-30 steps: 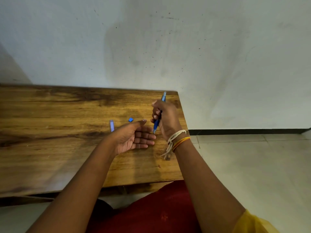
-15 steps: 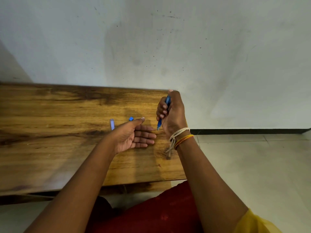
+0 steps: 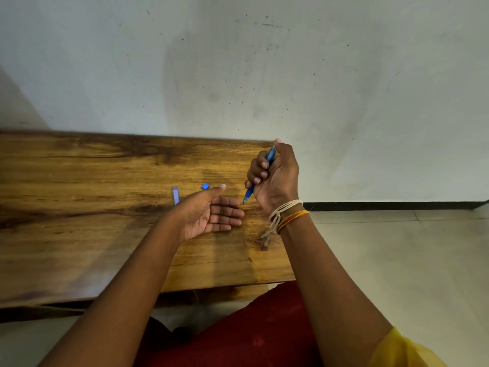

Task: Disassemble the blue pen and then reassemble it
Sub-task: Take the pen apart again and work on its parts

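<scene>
Blue plastic pen [image 3: 270, 160] in your right fist, tip pointing down over the wooden table [image 3: 79, 221].

Far left, a pale blue translucent clip piece [image 3: 175, 195] lies on the wood, a small blue cap piece [image 3: 205, 186] just right of it. Your left hand [image 3: 209, 214] rests palm-up, fingers straight, holding nothing. Your right hand [image 3: 275, 178] curls tight round the barrel, thumb on the top end, pen tip just beside your left fingertips.

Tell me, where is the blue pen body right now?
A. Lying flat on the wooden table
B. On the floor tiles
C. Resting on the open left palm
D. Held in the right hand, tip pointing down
D: the right hand curls its fingers round the blue pen body, tip aimed down near the open, empty left hand.
</scene>
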Available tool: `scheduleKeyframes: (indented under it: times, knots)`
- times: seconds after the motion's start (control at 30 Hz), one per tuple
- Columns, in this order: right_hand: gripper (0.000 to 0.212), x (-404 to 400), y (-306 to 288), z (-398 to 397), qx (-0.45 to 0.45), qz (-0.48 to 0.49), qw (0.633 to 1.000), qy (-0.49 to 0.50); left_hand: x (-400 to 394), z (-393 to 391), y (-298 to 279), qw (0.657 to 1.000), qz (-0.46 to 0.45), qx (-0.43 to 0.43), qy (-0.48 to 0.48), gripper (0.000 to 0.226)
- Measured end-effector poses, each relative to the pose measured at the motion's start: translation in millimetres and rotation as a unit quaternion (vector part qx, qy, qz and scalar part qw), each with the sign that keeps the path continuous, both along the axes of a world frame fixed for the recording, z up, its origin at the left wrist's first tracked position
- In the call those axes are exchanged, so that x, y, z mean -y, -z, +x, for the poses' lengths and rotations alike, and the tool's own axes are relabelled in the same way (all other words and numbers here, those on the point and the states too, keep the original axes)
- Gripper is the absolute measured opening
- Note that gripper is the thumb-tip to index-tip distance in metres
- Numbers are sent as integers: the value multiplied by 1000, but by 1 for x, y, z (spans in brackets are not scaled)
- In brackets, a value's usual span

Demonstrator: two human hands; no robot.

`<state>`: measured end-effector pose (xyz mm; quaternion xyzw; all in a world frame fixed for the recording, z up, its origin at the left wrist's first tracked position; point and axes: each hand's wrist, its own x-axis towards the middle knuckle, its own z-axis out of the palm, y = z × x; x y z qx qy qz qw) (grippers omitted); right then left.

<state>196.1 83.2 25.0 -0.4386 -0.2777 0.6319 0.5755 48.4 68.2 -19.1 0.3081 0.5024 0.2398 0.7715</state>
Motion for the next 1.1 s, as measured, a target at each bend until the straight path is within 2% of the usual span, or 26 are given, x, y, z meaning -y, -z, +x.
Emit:
scheduleKeyframes:
  times: [0.23,0.97,1.1]
  knots:
    - [53,1,1,0,-23,7,1000,-12,-1,0,3,1000,0,2,1,49]
    - [50,0,2,0,-5,5,1000,-8,-1,-1,5,1000,2,-3,8,48]
    - [52,1,3,2,-44,1,999,-1,0,0,4,1000,-4,-4,4,48]
